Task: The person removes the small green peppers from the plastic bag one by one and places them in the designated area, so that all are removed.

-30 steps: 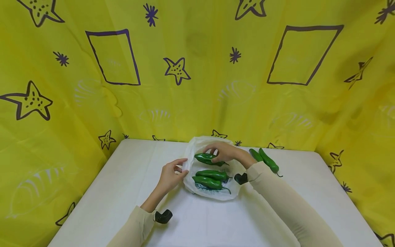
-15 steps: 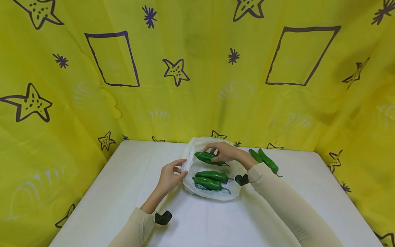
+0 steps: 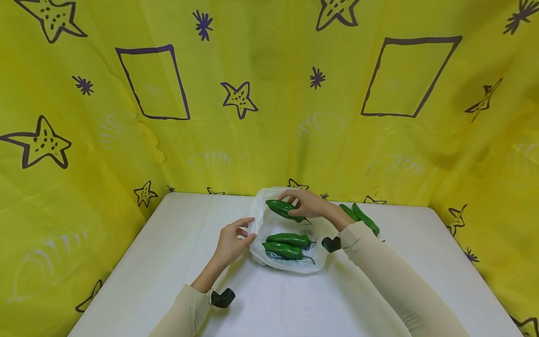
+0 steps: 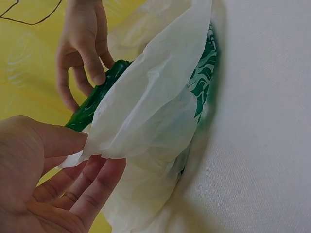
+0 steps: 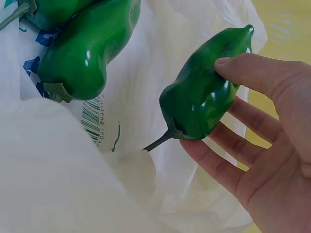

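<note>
A yellow curtain [image 3: 269,140] hangs behind a white bench [image 3: 168,262]. On the bench sits a plastic bag [image 4: 141,97]. The left hand [image 3: 230,241] pinches its rim between thumb and fingers. The right hand [image 3: 309,206] grips a green pepper [image 5: 204,87] at the bag's mouth; two peppers [image 3: 284,250] lie inside, and two loose peppers [image 3: 365,220] lie on the bench, right of the bag.

Left hand [image 3: 232,241] pinching white bag [image 3: 294,267], right hand [image 3: 306,204] holding green pepper [image 3: 279,207], two peppers [image 3: 284,250] inside, two more peppers [image 3: 365,219] on table [image 3: 294,304]
</note>
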### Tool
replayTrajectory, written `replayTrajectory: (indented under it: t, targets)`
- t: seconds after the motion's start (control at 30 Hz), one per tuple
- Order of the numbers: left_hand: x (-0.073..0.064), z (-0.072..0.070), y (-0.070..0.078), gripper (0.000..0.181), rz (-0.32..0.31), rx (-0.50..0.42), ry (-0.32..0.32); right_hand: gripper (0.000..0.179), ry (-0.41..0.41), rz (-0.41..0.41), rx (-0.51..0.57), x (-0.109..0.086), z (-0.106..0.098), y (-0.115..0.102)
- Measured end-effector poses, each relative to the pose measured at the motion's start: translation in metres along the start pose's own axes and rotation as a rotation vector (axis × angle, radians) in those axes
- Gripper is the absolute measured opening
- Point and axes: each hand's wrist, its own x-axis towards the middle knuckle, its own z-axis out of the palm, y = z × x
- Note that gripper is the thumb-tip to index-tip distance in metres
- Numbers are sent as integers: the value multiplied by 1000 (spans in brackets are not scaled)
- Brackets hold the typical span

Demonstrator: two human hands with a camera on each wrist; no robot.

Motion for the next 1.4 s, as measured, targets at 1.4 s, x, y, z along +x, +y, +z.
replayTrajectory:
  t: [1.4]
  targets:
    - [0,0,3,44,-22,11,-6,47,173,-38,50,-2,-3,-2]
